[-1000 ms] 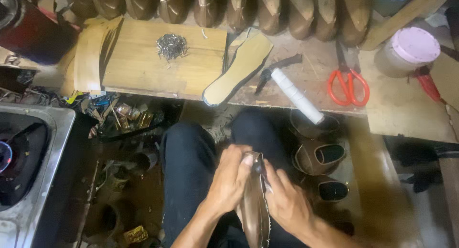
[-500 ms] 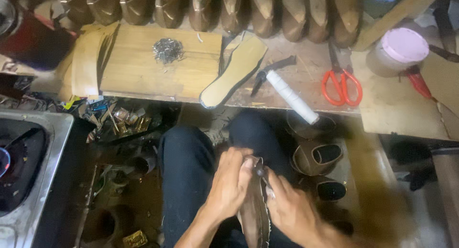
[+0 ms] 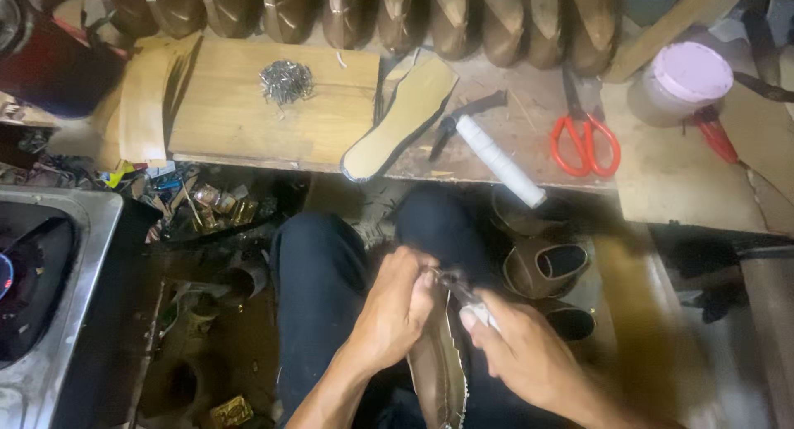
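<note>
A brown leather shoe upper on its last (image 3: 438, 371) rests sole-up in my lap between dark trouser legs. My left hand (image 3: 397, 309) grips its toe end, fingers curled over the leather edge. My right hand (image 3: 517, 354) is closed around a metal plier-like tool (image 3: 461, 290) whose tip meets the leather at the toe. A pile of small nails (image 3: 286, 81) lies on a wooden board (image 3: 248, 119) on the bench ahead.
On the bench lie a tan insole (image 3: 401, 119), a white-handled hammer (image 3: 496, 156), red scissors (image 3: 585, 139) and a pink-lidded tub (image 3: 682, 81). Several lasted shoes (image 3: 447, 15) line the back. A steel stove (image 3: 41, 297) stands left; shoes (image 3: 542, 268) sit on the floor.
Both hands stay at the toe of the shoe, shifting only slightly; the view has tilted a little, nothing picked up or released.
</note>
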